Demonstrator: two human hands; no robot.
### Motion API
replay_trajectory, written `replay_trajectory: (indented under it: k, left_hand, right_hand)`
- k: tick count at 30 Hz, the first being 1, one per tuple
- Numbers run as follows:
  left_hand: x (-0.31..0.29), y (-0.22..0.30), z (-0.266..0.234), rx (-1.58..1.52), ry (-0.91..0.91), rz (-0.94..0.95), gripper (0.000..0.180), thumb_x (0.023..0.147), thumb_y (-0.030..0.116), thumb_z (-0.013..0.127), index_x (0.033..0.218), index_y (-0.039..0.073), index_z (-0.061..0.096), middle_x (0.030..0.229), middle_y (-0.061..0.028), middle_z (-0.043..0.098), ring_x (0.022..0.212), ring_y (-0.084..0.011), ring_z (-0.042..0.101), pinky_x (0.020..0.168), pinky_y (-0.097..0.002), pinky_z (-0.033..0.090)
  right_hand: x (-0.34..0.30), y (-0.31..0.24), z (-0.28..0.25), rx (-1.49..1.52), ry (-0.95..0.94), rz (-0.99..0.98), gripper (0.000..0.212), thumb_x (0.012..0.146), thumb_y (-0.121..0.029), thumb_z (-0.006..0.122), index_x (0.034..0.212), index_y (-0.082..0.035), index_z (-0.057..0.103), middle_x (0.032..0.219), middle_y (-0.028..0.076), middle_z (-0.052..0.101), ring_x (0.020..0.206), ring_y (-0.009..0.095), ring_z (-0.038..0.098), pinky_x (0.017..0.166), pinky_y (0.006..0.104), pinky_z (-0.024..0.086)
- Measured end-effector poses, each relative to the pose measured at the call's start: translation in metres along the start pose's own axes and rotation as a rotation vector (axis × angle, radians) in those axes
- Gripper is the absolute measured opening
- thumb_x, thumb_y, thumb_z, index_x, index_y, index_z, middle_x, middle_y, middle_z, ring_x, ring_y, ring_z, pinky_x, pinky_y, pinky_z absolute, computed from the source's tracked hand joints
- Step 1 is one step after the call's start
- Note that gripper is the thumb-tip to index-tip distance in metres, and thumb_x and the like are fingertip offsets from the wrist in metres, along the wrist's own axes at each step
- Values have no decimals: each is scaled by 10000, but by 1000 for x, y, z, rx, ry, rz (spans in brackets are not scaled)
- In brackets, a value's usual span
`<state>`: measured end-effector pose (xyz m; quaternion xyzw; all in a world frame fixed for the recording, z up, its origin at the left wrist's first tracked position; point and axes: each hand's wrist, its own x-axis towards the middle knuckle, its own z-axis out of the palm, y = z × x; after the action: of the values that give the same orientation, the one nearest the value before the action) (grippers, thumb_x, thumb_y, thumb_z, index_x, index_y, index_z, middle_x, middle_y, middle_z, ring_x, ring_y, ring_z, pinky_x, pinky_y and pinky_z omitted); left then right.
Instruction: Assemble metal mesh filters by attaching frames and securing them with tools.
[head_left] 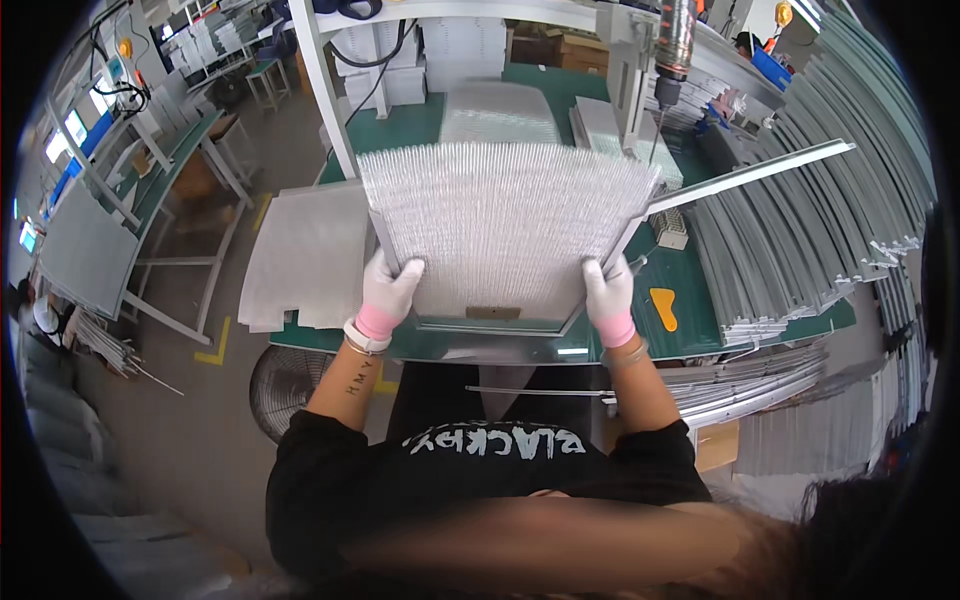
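A wide, pale pleated mesh panel (500,225) stands tilted in front of me, its fine ridges running up and down. My left hand (388,295), in a white glove with a pink cuff, is closed on the panel's left edge, thumb on the front face. At the right edge my right hand (609,298), gloved alike, grips in the same way. Along the panel's lower side runs a thin grey metal frame (545,328); whether my fingers also hold this frame is hidden. A small brown patch (493,313) shows near the bottom middle.
Past the panel's right corner, a long metal strip (750,180) sticks out below a hanging power screwdriver (674,45). A yellow scraper-like piece (663,308) lies on the green table (690,290). Flat mesh sheets (305,255) lie left; stacked metal strips (800,220) fill the right.
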<state>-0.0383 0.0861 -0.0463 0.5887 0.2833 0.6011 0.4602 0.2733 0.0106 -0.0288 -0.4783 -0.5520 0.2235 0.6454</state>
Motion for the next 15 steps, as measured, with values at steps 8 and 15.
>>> replay_trajectory:
  k: [8,15]
  left_hand:
    - [-25,-18,-30,52,-195,-241,365,915,68,623,1250,-44,532,1153,-48,643,1003,-108,593,879,-274,478]
    - [41,81,-16,3,-204,9,364,809,-43,557,1171,-27,580,1101,-63,630,1036,-140,582,935,-299,450]
  right_hand:
    - [-31,31,-10,-31,-52,82,250,921,-111,602,1136,17,604,990,50,666,898,122,607,829,291,480]
    - [46,-86,-11,97,-76,-57,178,900,6,526,1046,7,627,826,-36,587,703,20,473,646,187,398]
